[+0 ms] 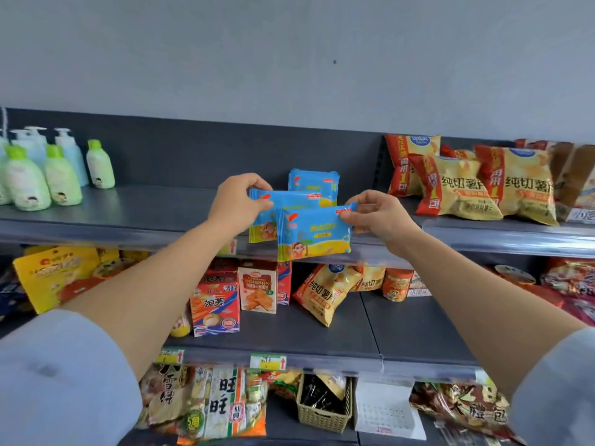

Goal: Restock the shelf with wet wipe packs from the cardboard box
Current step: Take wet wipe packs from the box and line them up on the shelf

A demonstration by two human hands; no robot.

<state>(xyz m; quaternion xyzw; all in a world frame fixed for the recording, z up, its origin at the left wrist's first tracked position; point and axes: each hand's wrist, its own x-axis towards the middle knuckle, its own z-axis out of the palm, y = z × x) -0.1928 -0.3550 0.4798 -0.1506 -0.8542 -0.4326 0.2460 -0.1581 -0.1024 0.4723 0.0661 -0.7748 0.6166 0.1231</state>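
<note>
A dark grey shelving unit (pixel 418 320) fills the view against a pale wall. Its top shelf (pixel 145 207) carries yellow crisp bags (pixel 467 188) at the right and green lotion bottles (pixel 61 175) at the far left, with a bare stretch between them. Toward the back of that stretch, a few blue standing packs (pixel 314 183) of wet wipes are upright, faces forward.

Two bare forearms reach up from grey sleeves. The left hand (pixel 240 201) pinches the top left corner of the left pack (pixel 289 202). The right hand (pixel 376 217) pinches the top right corner of the right pack (pixel 314 231), which overlaps the front of the left one. Each grip is clamped on its own pack — both packs hang upright at the shelf's front edge, just in front of the standing packs. The cardboard box is out of view.

The step in hand appears to be setting these two down. To do it well, lift them clear of the front lip, separate them so they no longer overlap, and stand each on its bottom edge beside or in front of the standing packs — label outward, without nudging those over.
</note>
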